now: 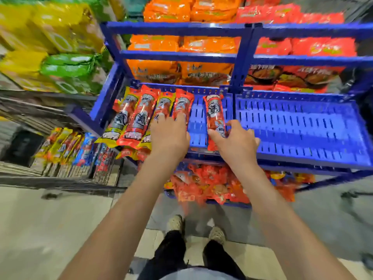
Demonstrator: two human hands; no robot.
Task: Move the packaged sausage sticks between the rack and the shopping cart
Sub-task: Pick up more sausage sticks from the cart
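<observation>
While the long red plastic-wrapped sausage stick pack [214, 116] lies lengthwise on the blue slotted plastic tray [198, 126], the right hand [236, 142] grasps its near end, with the thumb against the left edge and the fingers curled over the right edge. To its left on the same tray lies a row of four similar sausage packs [137, 118], yellow and red by turns, side by side and overhanging the tray's near edge; a strip of tray separates the row from the grasped pack. The left hand [169, 136] rests flat on the near right part of that row, fingers straight and slightly spread, touching the two rightmost packs and clasping nothing. The tray sits in a blue metal rack [181, 29], whose upper shelves carry orange noodle bags [167, 11] and red noodle bags [292, 13]. Below the tray, a lower bin holds a heap of small red packets [212, 186]. Left of the rack stands a grey wire shopping cart [50, 178], in which more yellow, red and blue stick packs [66, 146] lean in a line, blurred
</observation>
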